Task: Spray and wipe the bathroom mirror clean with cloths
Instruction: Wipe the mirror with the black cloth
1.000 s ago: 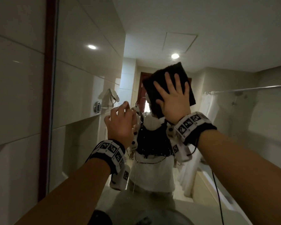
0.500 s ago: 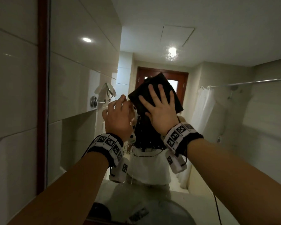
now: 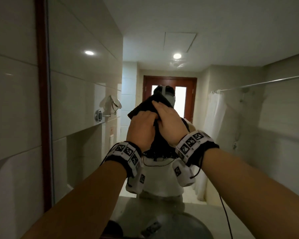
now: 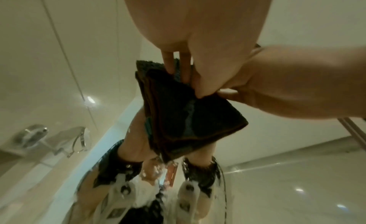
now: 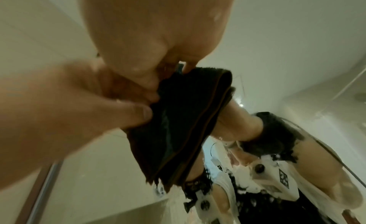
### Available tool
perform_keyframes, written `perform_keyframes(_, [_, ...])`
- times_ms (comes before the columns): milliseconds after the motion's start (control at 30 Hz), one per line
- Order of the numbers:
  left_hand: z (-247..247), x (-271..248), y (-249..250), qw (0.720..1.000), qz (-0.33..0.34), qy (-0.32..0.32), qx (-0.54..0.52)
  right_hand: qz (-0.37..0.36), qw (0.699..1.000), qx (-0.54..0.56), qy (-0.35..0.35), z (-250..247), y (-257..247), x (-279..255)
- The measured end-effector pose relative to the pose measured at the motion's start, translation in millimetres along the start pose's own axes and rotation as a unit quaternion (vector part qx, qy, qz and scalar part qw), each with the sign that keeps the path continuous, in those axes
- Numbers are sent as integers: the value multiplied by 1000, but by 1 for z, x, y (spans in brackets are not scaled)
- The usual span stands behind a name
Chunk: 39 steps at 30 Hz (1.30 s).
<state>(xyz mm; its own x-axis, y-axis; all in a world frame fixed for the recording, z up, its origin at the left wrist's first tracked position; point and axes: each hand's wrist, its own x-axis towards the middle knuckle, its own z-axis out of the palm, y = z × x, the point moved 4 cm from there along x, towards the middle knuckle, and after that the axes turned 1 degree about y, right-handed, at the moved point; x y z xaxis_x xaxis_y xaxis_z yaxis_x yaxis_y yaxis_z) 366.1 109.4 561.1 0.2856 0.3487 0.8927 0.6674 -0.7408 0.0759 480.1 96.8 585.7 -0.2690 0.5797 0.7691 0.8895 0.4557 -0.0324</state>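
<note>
A dark folded cloth [image 3: 144, 107] is held up at chest height in front of the bathroom mirror [image 3: 240, 128]. My left hand [image 3: 146, 120] grips its lower left part, thumb pinching the fold. My right hand [image 3: 162, 110] lies over the right part and pinches the cloth between thumb and fingers. In the left wrist view the cloth [image 4: 188, 116] hangs below my left fingers [image 4: 170, 63], folded in several layers. The right wrist view shows the same cloth [image 5: 178, 127] with my left thumb pressed on it. Water droplets streak the glass low down.
The mirror's brown frame [image 3: 41, 100] runs down the left beside tiled wall. A small round wall mirror on a chrome arm [image 3: 114, 104] juts out at the left. The sink basin [image 3: 185, 226] lies below my arms. The glass reflects a shower curtain [image 3: 213, 128] and door.
My right hand drew the cloth down and off the glass. My left hand, empty before, came across and took hold of the cloth, so both hands now grip it.
</note>
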Motion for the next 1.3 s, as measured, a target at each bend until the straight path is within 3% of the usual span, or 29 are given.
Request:
perform_keyframes(67, [13, 0, 5, 999, 1, -17, 40, 18, 998, 61, -13, -13, 6, -2])
perform_keyframes(167, [29, -3, 5, 996, -12, -19, 91, 14, 998, 54, -2, -30, 20, -10])
perform_keyframes(300, [37, -4, 6, 988, -24, -33, 150, 30, 991, -89, 96, -45, 58, -26])
perform_keyframes(367, [38, -4, 4, 986, -33, -42, 160, 44, 979, -170, 101, -45, 69, -31])
perform_keyframes(467, [34, -1, -2, 986, -41, -33, 161, 50, 972, -204, 105, -41, 64, -29])
perform_keyframes(567, [17, 4, -21, 984, -90, -5, 153, 47, 967, -233, 96, -31, 45, -18])
perform_keyframes(700, [-14, 3, -67, 972, -181, 14, 152, 117, 963, -239, 32, -10, 35, -11])
perform_keyframes(833, [-41, -2, -111, 959, -234, 18, 160, 135, 950, -279, 18, 4, 40, -11])
perform_keyframes(1033, [-48, 6, -120, 963, -175, 11, 207, 140, 947, -288, 21, 8, 46, -10])
perform_keyframes(1300, [-30, 18, -85, 966, -157, -6, 203, 146, 953, -265, -8, 4, 42, -12])
